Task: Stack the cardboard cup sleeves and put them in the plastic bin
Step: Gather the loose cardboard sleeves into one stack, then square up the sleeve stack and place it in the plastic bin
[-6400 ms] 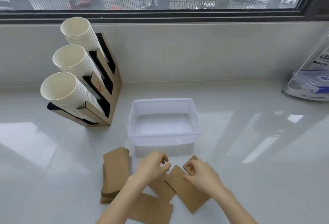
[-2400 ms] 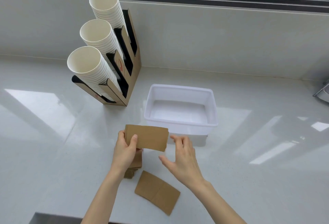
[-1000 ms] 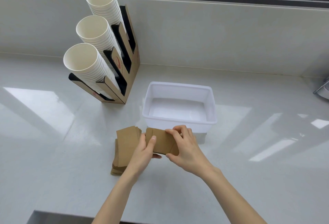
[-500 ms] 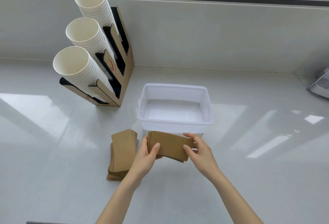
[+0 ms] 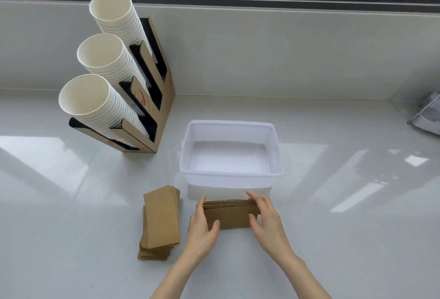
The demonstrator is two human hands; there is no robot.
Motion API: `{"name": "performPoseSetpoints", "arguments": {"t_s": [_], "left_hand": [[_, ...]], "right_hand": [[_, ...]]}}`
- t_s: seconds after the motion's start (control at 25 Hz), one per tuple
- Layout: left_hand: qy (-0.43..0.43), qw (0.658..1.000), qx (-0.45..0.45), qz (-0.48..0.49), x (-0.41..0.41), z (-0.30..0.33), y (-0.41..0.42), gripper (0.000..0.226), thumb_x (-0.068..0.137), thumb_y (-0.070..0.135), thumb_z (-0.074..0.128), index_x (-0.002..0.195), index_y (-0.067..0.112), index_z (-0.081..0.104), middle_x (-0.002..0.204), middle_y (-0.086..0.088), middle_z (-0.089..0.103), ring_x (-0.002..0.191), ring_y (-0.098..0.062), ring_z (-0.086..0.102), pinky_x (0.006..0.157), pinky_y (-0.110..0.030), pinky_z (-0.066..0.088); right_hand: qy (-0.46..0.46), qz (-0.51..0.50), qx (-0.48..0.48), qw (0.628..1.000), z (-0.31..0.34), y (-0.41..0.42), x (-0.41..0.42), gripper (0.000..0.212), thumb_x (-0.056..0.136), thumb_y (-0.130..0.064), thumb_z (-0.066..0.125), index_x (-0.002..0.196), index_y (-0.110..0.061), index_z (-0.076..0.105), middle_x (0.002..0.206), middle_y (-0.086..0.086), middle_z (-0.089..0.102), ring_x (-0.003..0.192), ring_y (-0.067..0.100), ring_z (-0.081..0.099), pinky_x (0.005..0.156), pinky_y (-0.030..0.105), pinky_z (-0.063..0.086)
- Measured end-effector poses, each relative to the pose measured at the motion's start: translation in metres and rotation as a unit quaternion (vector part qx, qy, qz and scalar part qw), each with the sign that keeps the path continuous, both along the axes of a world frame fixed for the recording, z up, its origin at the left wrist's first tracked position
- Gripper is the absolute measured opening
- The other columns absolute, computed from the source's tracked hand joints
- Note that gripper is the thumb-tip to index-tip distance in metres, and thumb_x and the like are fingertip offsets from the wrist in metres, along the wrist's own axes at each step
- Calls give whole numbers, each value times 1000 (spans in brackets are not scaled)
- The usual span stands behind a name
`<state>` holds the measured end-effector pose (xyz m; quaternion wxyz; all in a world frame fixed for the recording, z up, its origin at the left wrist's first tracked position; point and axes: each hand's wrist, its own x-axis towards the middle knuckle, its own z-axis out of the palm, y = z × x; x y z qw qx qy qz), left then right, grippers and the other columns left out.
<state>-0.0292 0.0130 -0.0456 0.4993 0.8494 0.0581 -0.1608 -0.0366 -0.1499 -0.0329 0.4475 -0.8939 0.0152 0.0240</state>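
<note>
A small bundle of brown cardboard cup sleeves (image 5: 230,216) stands on its long edge on the white counter, just in front of the plastic bin. My left hand (image 5: 202,229) grips its left end and my right hand (image 5: 266,223) grips its right end. The white translucent plastic bin (image 5: 232,176) has nothing inside. A second, taller stack of sleeves (image 5: 160,221) lies flat on the counter to the left of my left hand, untouched.
A cardboard cup dispenser (image 5: 152,108) holding three slanted columns of white paper cups (image 5: 100,108) stands at the back left. A clear stand with papers (image 5: 428,118) shows at the right edge. A wall and window sill run along the back.
The bundle between my hands has tipped from lying slanted to standing on its edge on the counter, and both hands have squared up at its ends. The loose sleeves seen earlier are gone from the counter.
</note>
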Motion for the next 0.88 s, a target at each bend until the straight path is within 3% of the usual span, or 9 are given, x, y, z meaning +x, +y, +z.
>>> {"name": "performPoseSetpoints", "arguments": {"t_s": [0.2, 0.36, 0.44, 0.56, 0.72, 0.8, 0.88], "left_hand": [[-33, 999, 20, 13, -5, -5, -5, 37, 87, 6, 43, 123, 7, 34, 105, -7, 47, 113, -27, 39, 83, -26, 29], [-41, 999, -8, 10, -2, -1, -3, 21, 87, 6, 43, 104, 17, 37, 100, -9, 55, 97, -28, 49, 72, -24, 31], [-56, 998, -16, 5, -1, 3, -2, 23, 87, 5, 44, 99, 23, 34, 93, -5, 56, 83, -24, 50, 63, -22, 31], [-79, 997, -27, 4, -1, 10, -1, 26, 88, 7, 45, 102, 26, 35, 96, 0, 58, 85, -18, 55, 69, -20, 38], [-102, 988, -95, 60, 9, 35, 2, 20, 89, 8, 46, 100, 23, 42, 91, 16, 55, 84, 1, 55, 64, 0, 43], [-115, 981, -126, 97, 16, 46, 8, 17, 88, 9, 47, 98, 22, 46, 90, 14, 57, 84, -1, 57, 64, -4, 46], [-122, 975, -142, 120, 22, 55, 19, 17, 88, 12, 48, 96, 27, 48, 90, 8, 60, 84, -9, 60, 71, -16, 50]], "right_hand": [[-12, -12, -24, 1000, -9, 1, -6, 41, 85, 3, 46, 121, -16, 50, 112, -5, 47, 96, -8, 45, 82, -4, 33], [-7, -22, -9, 1000, -6, -2, -3, 35, 85, 3, 47, 114, -16, 54, 107, -3, 49, 95, 7, 53, 89, 17, 43], [3, -26, 0, 1000, -4, -2, -3, 35, 85, 3, 47, 112, -17, 55, 106, -3, 50, 96, 11, 55, 86, 13, 43], [12, -37, 20, 999, 2, -2, -2, 35, 85, 2, 48, 108, -24, 53, 107, -1, 51, 96, 11, 55, 88, 15, 44], [8, -36, 49, 998, 18, 6, 3, 33, 84, -2, 51, 100, -31, 48, 107, 1, 57, 95, 10, 56, 84, 18, 45], [19, -10, 66, 998, 28, 15, 6, 34, 84, -5, 53, 93, -36, 46, 102, -5, 59, 94, 9, 57, 79, 16, 47], [38, 24, 81, 996, 34, 25, 8, 27, 83, -9, 55, 92, -33, 48, 99, -8, 61, 91, 9, 58, 78, 19, 48]]}}
